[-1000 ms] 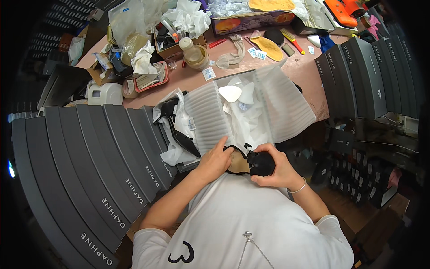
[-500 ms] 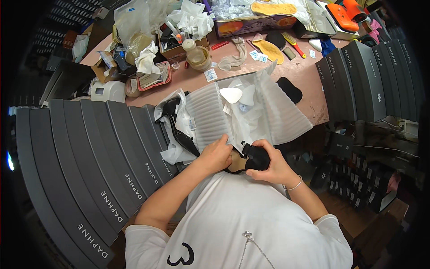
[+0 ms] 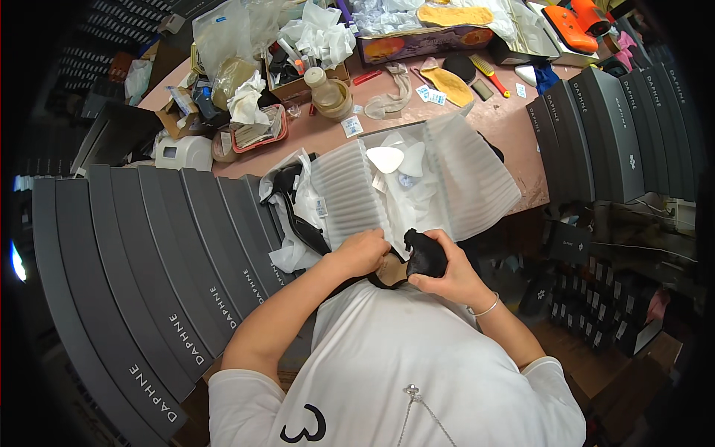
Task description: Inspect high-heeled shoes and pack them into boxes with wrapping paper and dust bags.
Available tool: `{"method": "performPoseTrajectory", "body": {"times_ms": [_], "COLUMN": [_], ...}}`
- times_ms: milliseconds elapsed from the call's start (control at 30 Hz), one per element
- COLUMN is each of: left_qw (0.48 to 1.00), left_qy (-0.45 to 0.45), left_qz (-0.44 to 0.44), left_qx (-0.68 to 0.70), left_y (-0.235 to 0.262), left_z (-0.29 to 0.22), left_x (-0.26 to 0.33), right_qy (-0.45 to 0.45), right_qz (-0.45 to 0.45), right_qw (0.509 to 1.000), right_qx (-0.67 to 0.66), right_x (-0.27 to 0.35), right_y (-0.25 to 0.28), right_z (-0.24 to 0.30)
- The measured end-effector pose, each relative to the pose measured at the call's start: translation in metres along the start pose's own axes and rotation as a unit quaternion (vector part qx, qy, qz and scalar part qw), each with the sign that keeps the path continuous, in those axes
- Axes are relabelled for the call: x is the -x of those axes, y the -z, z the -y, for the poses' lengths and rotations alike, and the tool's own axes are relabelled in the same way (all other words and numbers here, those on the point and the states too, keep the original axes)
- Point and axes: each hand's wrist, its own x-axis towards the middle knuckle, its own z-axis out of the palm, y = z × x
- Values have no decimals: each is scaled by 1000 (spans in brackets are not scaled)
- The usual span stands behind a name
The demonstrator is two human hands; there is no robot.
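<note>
Beside grey boxes, both hands on blk shoe

You get bright, even overhead light around your right hand and left hand, with soft shadows under them. Sharp there. Farther out, fisheye bends the grey boxes; black vignette at corners.
</note>
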Motion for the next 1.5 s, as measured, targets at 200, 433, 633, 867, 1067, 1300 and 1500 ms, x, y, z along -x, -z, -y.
{"method": "performPoseTrajectory", "body": {"times_ms": [200,433,633,867,1067,1300,1500], "left_qw": [996,995,994,992,995,997,996], "left_qy": [72,50,48,44,34,36,82], "left_qz": [-47,-85,-92,-115,-96,-63,-42], "left_qx": [33,33,43,16,2,-12,7], "left_y": [3,-9,-18,-21,-16,-19,-4], "left_z": [-26,-36,-30,-31,-32,-29,-34], "left_x": [26,39,41,42,34,28,26], "right_qy": [-32,-67,-30,-58,22,-235,-459], "right_qz": [146,324,397,419,494,426,347], "right_qw": [965,943,911,861,758,777,817], "right_qx": [-217,-48,104,282,426,400,27], "right_x": [6,-36,-64,-76,-83,-93,-87], "right_y": [26,56,35,31,23,-5,1], "right_z": [-28,-17,-21,-25,-8,-60,-53]}}
